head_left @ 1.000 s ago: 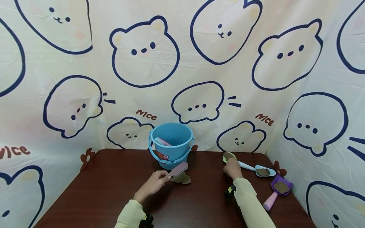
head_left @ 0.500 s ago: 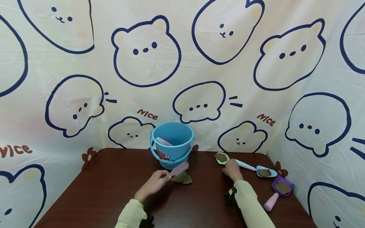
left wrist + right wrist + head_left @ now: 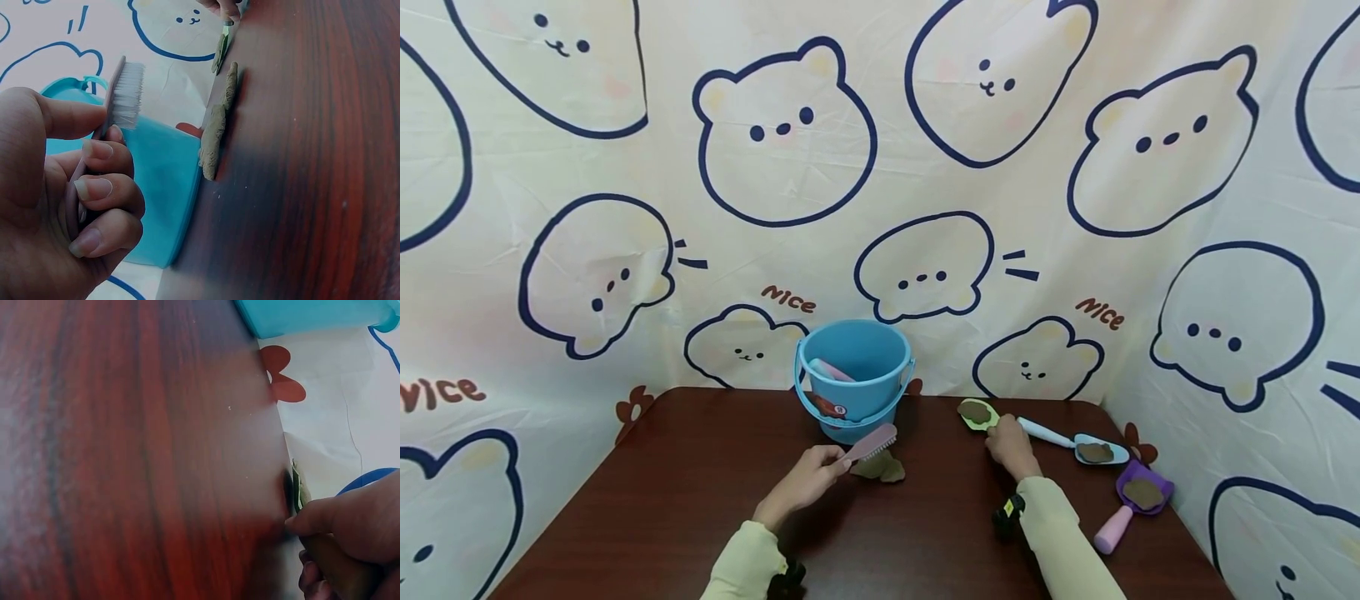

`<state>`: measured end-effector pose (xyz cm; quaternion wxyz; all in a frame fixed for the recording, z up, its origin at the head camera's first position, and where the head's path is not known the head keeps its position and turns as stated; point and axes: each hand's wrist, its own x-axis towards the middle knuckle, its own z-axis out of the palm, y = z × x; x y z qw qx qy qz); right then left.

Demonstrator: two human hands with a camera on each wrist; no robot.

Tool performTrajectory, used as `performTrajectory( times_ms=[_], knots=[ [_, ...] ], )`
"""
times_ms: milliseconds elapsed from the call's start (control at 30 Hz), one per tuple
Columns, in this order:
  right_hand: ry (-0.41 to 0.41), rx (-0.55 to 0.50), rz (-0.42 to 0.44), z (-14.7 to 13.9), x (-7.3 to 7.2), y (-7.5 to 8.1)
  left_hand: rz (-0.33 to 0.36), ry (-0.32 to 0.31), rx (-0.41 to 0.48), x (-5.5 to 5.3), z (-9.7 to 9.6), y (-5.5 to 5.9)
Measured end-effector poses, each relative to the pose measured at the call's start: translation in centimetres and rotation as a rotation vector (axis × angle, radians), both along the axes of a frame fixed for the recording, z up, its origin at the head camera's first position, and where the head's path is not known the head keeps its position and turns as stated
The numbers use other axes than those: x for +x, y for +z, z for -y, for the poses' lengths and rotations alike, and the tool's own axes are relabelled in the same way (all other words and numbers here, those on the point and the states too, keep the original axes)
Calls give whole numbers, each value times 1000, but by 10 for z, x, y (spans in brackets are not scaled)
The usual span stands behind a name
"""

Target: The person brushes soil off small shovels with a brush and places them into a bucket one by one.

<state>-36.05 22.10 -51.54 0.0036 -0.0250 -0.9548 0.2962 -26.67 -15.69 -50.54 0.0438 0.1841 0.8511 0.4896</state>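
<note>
My left hand (image 3: 805, 479) grips the handle of a small mauve brush (image 3: 876, 440); in the left wrist view, fingers curl round it and its white bristles (image 3: 129, 94) face right. Beneath the brush lies a flat greyish-brown lump (image 3: 880, 468), like sand or clay, in front of the blue bucket (image 3: 868, 402). Farther right, my right hand (image 3: 1011, 446) holds a light green toy shovel (image 3: 992, 420) by its handle, low over the table's back edge. A brown lump (image 3: 974, 411) lies in its scoop. The right wrist view shows the shovel mostly edge-on.
A light blue shovel (image 3: 1045, 434) and a purple shovel with a pink handle (image 3: 1163, 486) lie at the right, each bearing a brown lump. Inside the bucket leans a pink and light blue piece (image 3: 832, 372). Patterned cloth (image 3: 925, 192) walls the dark wooden table (image 3: 647, 500).
The green shovel's scoop has shifted left and come out from behind my right hand, which has moved only slightly. My left hand and the brush stay in place.
</note>
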Motion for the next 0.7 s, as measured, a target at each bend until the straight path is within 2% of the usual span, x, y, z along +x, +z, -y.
performTrajectory(
  times_ms=[300, 433, 700],
  knots=[
    [18, -25, -47, -2, 3, -5, -2, -3, -7, 0, 0, 1],
    [26, -12, -71, 0, 7, 0, -17, 0, -16, -1, 0, -1],
    [17, -4, -94, 8, 26, 14, -10, -6, -9, 0, -1, 0]
  ],
)
